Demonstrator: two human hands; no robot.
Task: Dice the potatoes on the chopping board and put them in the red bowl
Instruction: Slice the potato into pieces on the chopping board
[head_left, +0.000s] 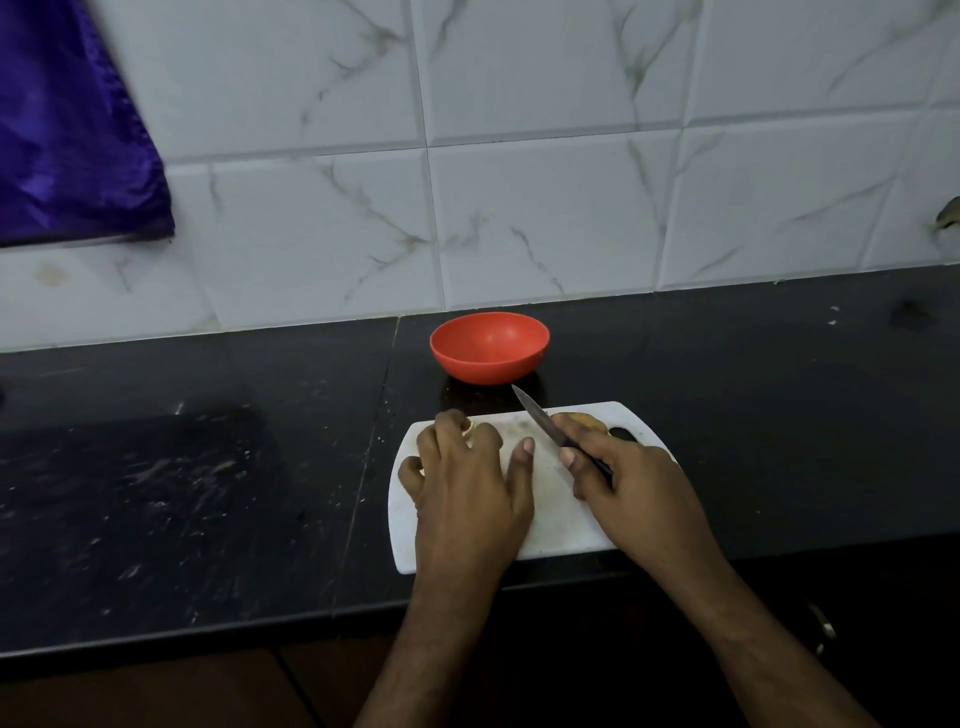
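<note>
A white chopping board (556, 514) lies on the black counter near its front edge. My left hand (467, 483) covers the board's left part, its fingers curled over a potato piece (469, 427) of which only a sliver shows. My right hand (634, 478) grips a black-handled knife (540, 418), the blade pointing up and left toward the bowl. Another brown potato (582, 420) lies at the board's far right, just behind my right hand. The red bowl (489, 347) stands behind the board and looks empty.
The black counter (208, 467) stretches left and right, with a seam left of the board. A marbled tile wall (519, 156) rises behind the bowl. A purple cloth (67, 130) hangs at the upper left.
</note>
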